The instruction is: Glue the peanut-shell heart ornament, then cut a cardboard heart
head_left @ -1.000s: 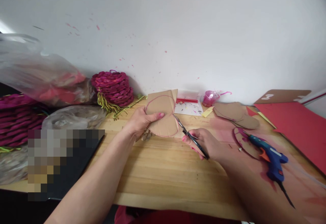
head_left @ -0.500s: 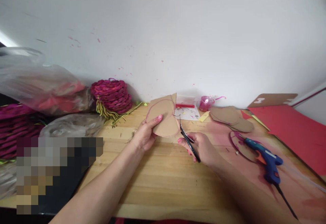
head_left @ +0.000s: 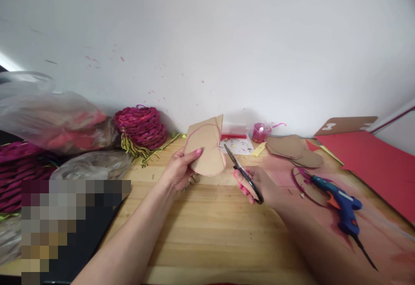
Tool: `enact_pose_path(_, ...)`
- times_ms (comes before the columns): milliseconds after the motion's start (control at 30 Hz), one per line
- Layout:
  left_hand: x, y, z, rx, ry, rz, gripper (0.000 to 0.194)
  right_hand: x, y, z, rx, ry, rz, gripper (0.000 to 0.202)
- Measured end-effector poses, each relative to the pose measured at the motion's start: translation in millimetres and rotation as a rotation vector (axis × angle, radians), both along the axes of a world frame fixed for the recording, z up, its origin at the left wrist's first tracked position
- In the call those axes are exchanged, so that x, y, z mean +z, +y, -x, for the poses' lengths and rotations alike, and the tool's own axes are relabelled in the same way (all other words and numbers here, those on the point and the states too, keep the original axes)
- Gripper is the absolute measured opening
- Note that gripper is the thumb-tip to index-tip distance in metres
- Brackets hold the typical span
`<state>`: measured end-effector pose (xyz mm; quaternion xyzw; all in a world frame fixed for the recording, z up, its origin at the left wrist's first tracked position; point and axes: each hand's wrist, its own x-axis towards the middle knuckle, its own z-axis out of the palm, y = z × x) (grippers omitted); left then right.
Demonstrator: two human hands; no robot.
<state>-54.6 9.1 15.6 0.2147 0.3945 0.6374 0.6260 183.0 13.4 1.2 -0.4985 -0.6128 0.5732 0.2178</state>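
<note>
My left hand (head_left: 181, 166) grips a piece of cardboard (head_left: 205, 148) by its left edge, thumb on top. A purple outline is drawn on the cardboard; its lower part is cut round, while the top keeps a straight-edged corner. My right hand (head_left: 254, 183) is wrapped round the handles of black scissors (head_left: 241, 170). Their blades point up and to the left, look closed, and stand just right of the cardboard, apart from it. The fingers of my left hand behind the cardboard are partly hidden.
A blue glue gun (head_left: 339, 200) lies at the right on a cardboard piece. Cut cardboard shapes (head_left: 288, 148) are stacked behind it, near a pink cup (head_left: 261, 132) and red sheets (head_left: 372, 159). Purple rope coils (head_left: 142, 127) and plastic bags (head_left: 58, 120) occupy the left of the wooden table (head_left: 201, 228).
The scissors have drawn away from the cardboard, to the right, and their blades have closed. The cardboard stays in my left hand, nearly in the same place.
</note>
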Motion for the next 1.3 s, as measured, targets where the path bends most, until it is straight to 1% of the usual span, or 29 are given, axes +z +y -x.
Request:
enact_pose_path(67,2.1,0,-1,0.043,-0.011,-0.027,0.035,-1.7,4,-1,-0.001,0.051,0.019,0.052)
enact_pose_path(100,2.9,1,-1,0.061,-0.013,-0.038,0.037,-0.8,6,-2,-0.027,0.065,0.012,0.053)
enact_pose_path(167,3.4,1,-1,0.099,-0.016,-0.059,0.039,4.5,10,-5,-0.132,0.111,-0.038,0.056)
enact_pose_path(267,2.4,3,1,0.162,-0.007,-0.093,0.041,17.4,13,-10,-0.353,0.292,-0.159,0.058)
enact_pose_path(333,1.9,2,1,0.194,0.005,-0.110,0.042,24.6,12,-11,-0.431,0.390,-0.217,0.059)
enact_pose_path(367,1.8,2,1,0.190,0.015,-0.111,0.042,26.6,11,-11,-0.430,0.392,-0.226,0.060)
enact_pose_path(400,1.8,1,0,0.174,0.026,-0.108,0.043,27.3,9,-10,-0.398,0.365,-0.217,0.062)
enact_pose_path(500,2.4,-1,-3,0.089,0.060,-0.086,0.045,23.7,6,-6,-0.243,0.247,-0.135,0.065)
enact_pose_path(533,2.6,-1,-3,0.078,0.066,-0.083,0.046,22.0,6,-5,-0.229,0.240,-0.118,0.065)
enact_pose_path(567,2.9,-1,-4,0.089,0.065,-0.081,0.045,20.6,7,-6,-0.251,0.255,-0.128,0.065)
enact_pose_path(633,3.2,2,-4,0.179,0.047,-0.091,0.042,20.4,11,-10,-0.376,0.333,-0.211,0.062)
enact_pose_path(700,2.8,5,-1,0.314,0.028,-0.116,0.038,23.3,16,-16,-0.516,0.455,-0.292,0.058)
enact_pose_path(733,2.2,6,0,0.377,0.029,-0.131,0.037,25.2,19,-19,-0.562,0.523,-0.312,0.055)
enact_pose_path(800,0.4,8,3,0.459,0.059,-0.153,0.037,28.2,21,-22,-0.597,0.639,-0.338,0.052)
enact_pose_path(833,-0.7,8,4,0.472,0.080,-0.153,0.039,28.8,21,-22,-0.590,0.671,-0.359,0.052)
enact_pose_path(900,-2.6,7,3,0.447,0.116,-0.145,0.044,27.4,17,-19,-0.530,0.645,-0.409,0.054)
enact_pose_path(933,-3.2,6,2,0.404,0.127,-0.140,0.047,25.4,14,-16,-0.484,0.591,-0.411,0.055)
enact_pose_path(967,-3.5,4,0,0.348,0.136,-0.139,0.050,22.6,11,-13,-0.429,0.519,-0.387,0.057)
enact_pose_path(1033,-3.3,-1,-6,0.225,0.151,-0.145,0.055,15.9,4,-5,-0.311,0.379,-0.280,0.061)
enact_pose_path(1100,-3.2,-6,-11,0.125,0.162,-0.147,0.054,9.2,-1,2,-0.209,0.304,-0.178,0.064)
enact_pose_path(1133,-3.5,-9,-14,0.087,0.166,-0.142,0.053,6.5,-4,5,-0.173,0.278,-0.158,0.064)
enact_pose_path(1200,-5.2,-14,-19,0.021,0.181,-0.126,0.051,2.9,-7,10,-0.124,0.245,-0.167,0.063)
enact_pose_path(1300,-9.0,-19,-26,-0.041,0.240,-0.122,0.055,0.4,-8,12,-0.101,0.232,-0.196,0.059)
